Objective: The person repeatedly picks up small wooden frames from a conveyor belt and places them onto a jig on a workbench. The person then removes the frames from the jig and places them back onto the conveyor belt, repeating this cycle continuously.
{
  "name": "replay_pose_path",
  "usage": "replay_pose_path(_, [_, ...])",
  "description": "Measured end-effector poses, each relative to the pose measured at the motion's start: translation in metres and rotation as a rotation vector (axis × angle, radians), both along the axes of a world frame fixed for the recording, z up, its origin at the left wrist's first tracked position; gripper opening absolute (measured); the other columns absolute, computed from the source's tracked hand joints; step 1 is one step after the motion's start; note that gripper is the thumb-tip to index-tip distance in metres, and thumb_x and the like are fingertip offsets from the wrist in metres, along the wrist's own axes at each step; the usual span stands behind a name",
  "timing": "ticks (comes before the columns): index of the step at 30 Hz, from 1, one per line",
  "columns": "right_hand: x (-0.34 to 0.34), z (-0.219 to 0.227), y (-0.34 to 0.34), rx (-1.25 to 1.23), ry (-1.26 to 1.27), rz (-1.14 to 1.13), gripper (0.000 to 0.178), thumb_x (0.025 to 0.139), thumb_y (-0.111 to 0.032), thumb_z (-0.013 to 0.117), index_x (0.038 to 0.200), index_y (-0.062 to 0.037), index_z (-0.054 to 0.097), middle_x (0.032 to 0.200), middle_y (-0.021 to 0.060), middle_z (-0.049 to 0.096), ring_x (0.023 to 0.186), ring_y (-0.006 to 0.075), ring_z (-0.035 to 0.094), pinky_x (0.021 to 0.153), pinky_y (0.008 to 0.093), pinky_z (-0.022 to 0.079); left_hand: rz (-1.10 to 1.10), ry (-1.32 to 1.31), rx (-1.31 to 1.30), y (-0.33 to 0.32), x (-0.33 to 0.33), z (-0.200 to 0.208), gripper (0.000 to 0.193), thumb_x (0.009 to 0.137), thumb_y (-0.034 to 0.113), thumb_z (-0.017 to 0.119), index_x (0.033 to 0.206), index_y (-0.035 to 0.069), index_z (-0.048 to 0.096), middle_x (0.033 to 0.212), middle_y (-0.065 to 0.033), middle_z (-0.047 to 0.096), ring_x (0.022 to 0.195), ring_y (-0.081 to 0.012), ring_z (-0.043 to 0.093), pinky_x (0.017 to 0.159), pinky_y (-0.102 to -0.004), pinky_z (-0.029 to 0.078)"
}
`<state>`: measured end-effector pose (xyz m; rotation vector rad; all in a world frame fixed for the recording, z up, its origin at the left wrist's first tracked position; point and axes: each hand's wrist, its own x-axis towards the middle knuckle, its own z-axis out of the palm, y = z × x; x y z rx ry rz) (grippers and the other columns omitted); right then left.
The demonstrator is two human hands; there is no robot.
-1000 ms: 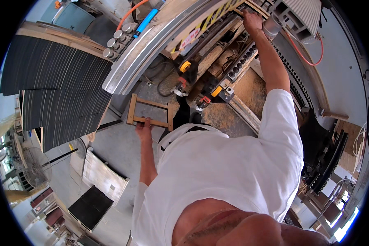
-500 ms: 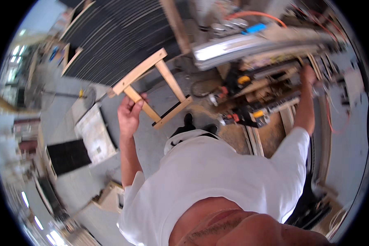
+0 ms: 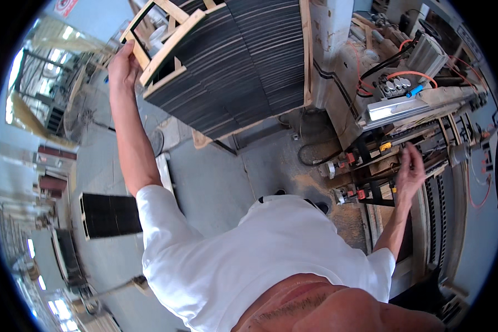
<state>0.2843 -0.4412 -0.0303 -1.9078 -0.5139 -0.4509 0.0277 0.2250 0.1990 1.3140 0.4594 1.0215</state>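
My left hand (image 3: 124,67) is raised at the upper left, its fingers closed on one side of a pale wooden frame (image 3: 175,42). The frame has a long bar and shorter crosspieces, and it hangs tilted over the top of a tall stack of dark, thin-edged pieces (image 3: 221,77). Whether it touches the stack, I cannot tell. At the right my right hand (image 3: 410,174) is over a machine bed (image 3: 393,160) with rails and clamps. Its fingers are stretched out, with nothing visible in them.
A silver metal beam (image 3: 390,109) and orange hose (image 3: 412,74) belong to the machine at the right. A pillar (image 3: 331,33) stands behind the stack. Low on the left is a smaller dark stack (image 3: 110,216). Sawdust (image 3: 310,182) lies on the floor near my feet.
My left hand has carried the wooden frame up and away, from in front of me to the top of the tall stack. My right hand has drawn back from the machine's far end toward me.
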Motion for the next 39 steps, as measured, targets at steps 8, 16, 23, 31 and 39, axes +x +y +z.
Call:
replay_pose_path(8, [-0.11, -0.093, 0.035, -0.224, 0.457, -0.044, 0.026, 0.085, -0.01, 0.066, 0.107, 0.0029, 0.065, 0.082, 0.013, 0.068, 0.075, 0.0169, 0.064, 0.071, 0.0295, 0.051, 0.024, 0.536, 0.163, 0.133, 0.129, -0.008, 0.024, 0.084, 0.017, 0.069, 0.096, -0.003, 0.063, 0.082, -0.0103, 0.066, 0.073, -0.0187, 0.066, 0.061, -0.0282, 0.055])
replay_pose_path(16, [-0.171, -0.112, 0.029, -0.321, 0.488, -0.196, 0.025, 0.082, -0.01, 0.066, 0.106, -0.0013, 0.066, 0.082, 0.012, 0.069, 0.076, 0.0206, 0.067, 0.07, 0.0314, 0.051, 0.283, 0.72, 0.666, 0.061, 0.107, 0.019, 0.056, 0.081, 0.043, 0.068, 0.103, -0.008, 0.067, 0.091, -0.0158, 0.068, 0.078, -0.0184, 0.065, 0.07, -0.0289, 0.051])
replay_pose_path(23, [-0.213, -0.018, -0.011, -0.303, 0.361, -0.44, 0.022, 0.084, -0.005, 0.065, 0.105, -0.0004, 0.064, 0.09, 0.0131, 0.068, 0.086, 0.0209, 0.066, 0.073, 0.0303, 0.051, 0.272, -0.218, 0.811, -0.145, 0.064, -0.021, 0.027, 0.096, 0.016, 0.047, 0.088, -0.003, 0.063, 0.076, -0.0081, 0.064, 0.067, -0.0137, 0.058, 0.062, -0.0255, 0.048])
replay_pose_path(31, [-0.334, 0.121, -0.116, -0.886, 0.021, -0.847, 0.035, 0.084, -0.013, 0.065, 0.117, -0.005, 0.06, 0.129, 0.0161, 0.055, 0.119, 0.0341, 0.05, 0.1, 0.0413, 0.039, -1.057, 0.522, -0.193, -0.388, 0.048, -0.312, 0.028, 0.094, 0.018, 0.06, 0.118, 0.004, 0.059, 0.098, -0.0057, 0.066, 0.078, -0.0119, 0.063, 0.069, -0.0265, 0.053])
replay_pose_path(39, [-0.488, 0.203, -0.218, -1.21, 0.213, -1.427, 0.031, 0.088, -0.027, 0.061, 0.112, -0.0089, 0.061, 0.114, 0.0127, 0.061, 0.109, 0.0314, 0.055, 0.09, 0.0402, 0.044, -1.457, 0.802, -0.061, -0.481, 0.032, -0.415, 0.028, 0.094, 0.016, 0.059, 0.117, 0.0, 0.057, 0.095, -0.007, 0.065, 0.075, -0.0114, 0.062, 0.062, -0.0235, 0.053])
